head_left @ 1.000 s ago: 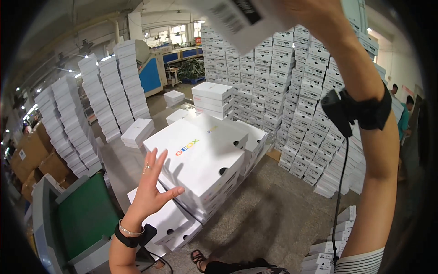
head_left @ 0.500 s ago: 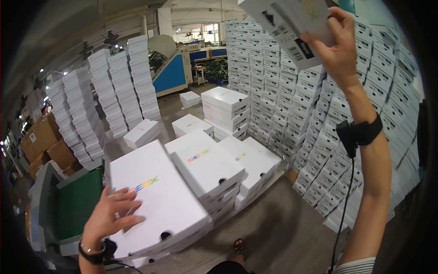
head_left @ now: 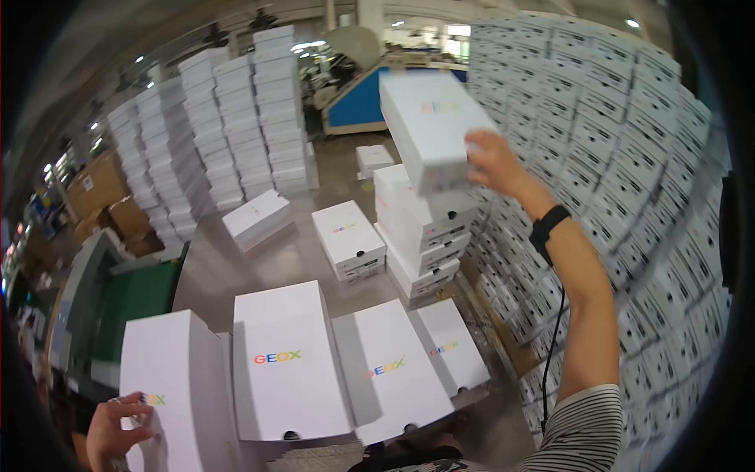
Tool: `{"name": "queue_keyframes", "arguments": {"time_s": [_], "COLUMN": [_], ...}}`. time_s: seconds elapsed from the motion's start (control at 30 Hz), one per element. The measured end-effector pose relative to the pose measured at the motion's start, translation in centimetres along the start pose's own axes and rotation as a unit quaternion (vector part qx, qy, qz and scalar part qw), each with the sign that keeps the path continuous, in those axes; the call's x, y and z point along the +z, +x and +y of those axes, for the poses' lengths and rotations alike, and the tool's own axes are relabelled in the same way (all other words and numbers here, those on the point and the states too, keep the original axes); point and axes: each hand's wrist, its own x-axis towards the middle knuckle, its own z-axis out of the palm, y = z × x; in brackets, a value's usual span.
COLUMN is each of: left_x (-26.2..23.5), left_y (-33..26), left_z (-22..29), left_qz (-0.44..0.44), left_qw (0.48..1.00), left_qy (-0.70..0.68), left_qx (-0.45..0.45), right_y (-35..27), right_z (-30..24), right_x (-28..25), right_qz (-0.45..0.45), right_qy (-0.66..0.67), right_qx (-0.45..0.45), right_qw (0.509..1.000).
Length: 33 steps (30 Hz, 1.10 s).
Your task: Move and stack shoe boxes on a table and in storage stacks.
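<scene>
A white shoebox is raised overhead, the right hand gripping its near end with fingers closed around the edge. The left hand lies flat, fingers spread, steadying a lower stacked shoebox beside the wall of stacked boxes.

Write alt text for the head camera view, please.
A person's right hand holds a white shoebox up high, while the left hand rests on another white box in a low row. Tall stacks of white boxes fill the warehouse around them.
</scene>
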Motion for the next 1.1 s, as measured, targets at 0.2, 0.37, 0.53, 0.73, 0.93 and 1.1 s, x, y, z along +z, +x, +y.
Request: {"name": "queue_keyframes", "arguments": {"time_s": [0.2, 0.37, 0.53, 0.73, 0.93, 1.1], "left_x": [3.9, 11.1, 19.0, 30.8, 40.0, 46.7], "left_y": [-4.6, -4.1, -0.2, 1.2, 4.2, 11.8], "left_z": [6.2, 19.6, 33.0, 37.3, 39.8, 43.8], "left_qz": [0.134, 0.164, 0.082, -0.017, -0.081, -0.045], "left_qw": [0.965, 0.948, 0.968, 0.997, 0.986, 0.964], "left_qy": [0.112, 0.159, 0.208, 0.068, -0.145, -0.247], "left_qx": [-0.194, -0.220, -0.117, 0.029, -0.031, -0.086], "right_y": [-4.5, -4.5, -6.5, -13.8, -19.1, -19.1], "right_z": [3.1, 4.0, 8.4, 13.3, 15.5, 18.6], "right_x": [10.5, 10.1, 9.2, 16.0, 28.4, 39.6], "right_qz": [-0.107, -0.084, -0.010, 0.112, -0.173, -0.253], "right_qy": [0.204, 0.263, 0.427, 0.634, 0.650, 0.626], "right_qx": [-0.044, -0.101, -0.029, 0.262, 0.438, 0.425], "right_qw": [0.972, 0.956, 0.904, 0.719, 0.596, 0.603]}}
